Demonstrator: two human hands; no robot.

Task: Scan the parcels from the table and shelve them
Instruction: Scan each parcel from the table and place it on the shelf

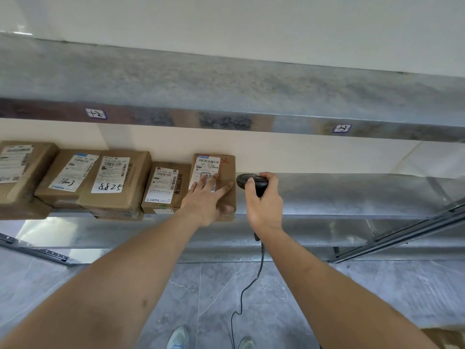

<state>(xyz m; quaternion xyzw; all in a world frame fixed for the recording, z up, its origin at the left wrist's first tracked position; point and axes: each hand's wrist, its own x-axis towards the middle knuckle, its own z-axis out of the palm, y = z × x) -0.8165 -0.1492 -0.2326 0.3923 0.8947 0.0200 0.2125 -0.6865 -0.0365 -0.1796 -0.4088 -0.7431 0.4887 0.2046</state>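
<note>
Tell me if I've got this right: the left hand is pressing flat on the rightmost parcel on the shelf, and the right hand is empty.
Not quite. In the head view the right hand is not empty: it grips a black corded scanner. The rest holds: the left hand presses flat on the rightmost parcel on the shelf.

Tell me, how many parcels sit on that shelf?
5 in a row: far left, next, "8825", "DOLL", rightmost under the left hand. More may hide beneath.

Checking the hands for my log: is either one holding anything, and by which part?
Right hand grips the scanner by its handle; left hand rests flat on a parcel.
</note>
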